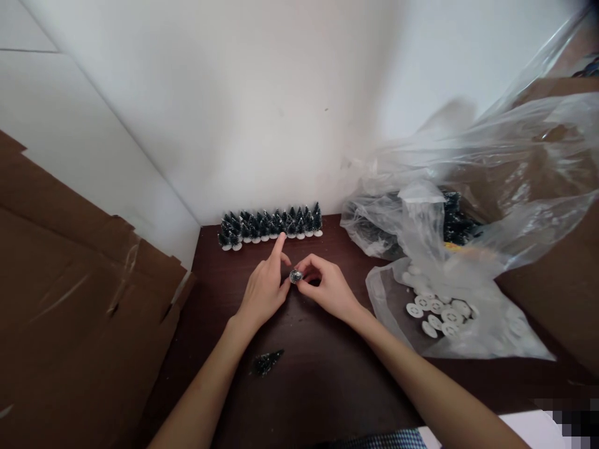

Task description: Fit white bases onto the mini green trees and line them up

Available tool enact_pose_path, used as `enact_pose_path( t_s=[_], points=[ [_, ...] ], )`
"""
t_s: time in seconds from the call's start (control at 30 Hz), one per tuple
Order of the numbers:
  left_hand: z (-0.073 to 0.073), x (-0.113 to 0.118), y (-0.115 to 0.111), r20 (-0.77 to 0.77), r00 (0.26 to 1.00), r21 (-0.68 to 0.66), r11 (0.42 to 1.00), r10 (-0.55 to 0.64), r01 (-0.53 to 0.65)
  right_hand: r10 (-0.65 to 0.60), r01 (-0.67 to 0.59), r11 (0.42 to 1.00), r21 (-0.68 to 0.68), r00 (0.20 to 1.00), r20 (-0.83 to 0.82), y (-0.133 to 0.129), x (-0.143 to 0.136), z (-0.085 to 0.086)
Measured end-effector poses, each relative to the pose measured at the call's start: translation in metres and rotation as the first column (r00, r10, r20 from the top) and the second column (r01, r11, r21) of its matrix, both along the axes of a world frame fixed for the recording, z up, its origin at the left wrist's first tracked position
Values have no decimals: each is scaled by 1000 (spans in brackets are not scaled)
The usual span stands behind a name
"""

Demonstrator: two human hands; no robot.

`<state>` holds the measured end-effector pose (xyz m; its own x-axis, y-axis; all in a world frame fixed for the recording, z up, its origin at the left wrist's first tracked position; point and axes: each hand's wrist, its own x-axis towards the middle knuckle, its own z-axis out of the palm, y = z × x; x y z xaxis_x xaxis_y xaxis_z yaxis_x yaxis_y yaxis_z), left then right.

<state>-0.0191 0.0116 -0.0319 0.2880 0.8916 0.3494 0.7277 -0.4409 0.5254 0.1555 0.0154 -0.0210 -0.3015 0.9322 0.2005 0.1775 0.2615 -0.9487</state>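
Observation:
My right hand [329,288] pinches a small frosted miniature tree [296,276] between thumb and fingers, seen end-on above the table. Just left of it is my left hand [264,288], its index finger stretched forward and its thumb close to the little tree; whether the thumb touches it I cannot tell. Beyond the hands, several dark green miniature trees [269,226] with white round bases stand in rows against the wall. One loose tree [268,362] lies on its side near my left forearm, with no white base visible.
White round plastic bases [452,316] spill from a clear bag [510,333] on the right. Behind it, another clear plastic bag [374,215] holds more dark trees. A cardboard box [70,299] borders the dark wooden table [327,386] on the left; brown cardboard [552,293] stands far right.

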Motion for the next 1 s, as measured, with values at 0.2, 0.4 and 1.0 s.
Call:
enact_pose_path(
  t_s=[0.2,0.4,1.0],
  points=[
    [3,0,0,14,1000,-27,1000,-3,3,-56,52,998,-41,993,-108,5,0,-4],
    [-6,-6,7,-182,983,-47,998,29,-38,-230,203,972,-118,924,-305,18,7,-6],
    [-15,1,9,-398,917,-92,996,-31,-6,-103,59,983,175,961,256,62,-112,15]
  ],
)
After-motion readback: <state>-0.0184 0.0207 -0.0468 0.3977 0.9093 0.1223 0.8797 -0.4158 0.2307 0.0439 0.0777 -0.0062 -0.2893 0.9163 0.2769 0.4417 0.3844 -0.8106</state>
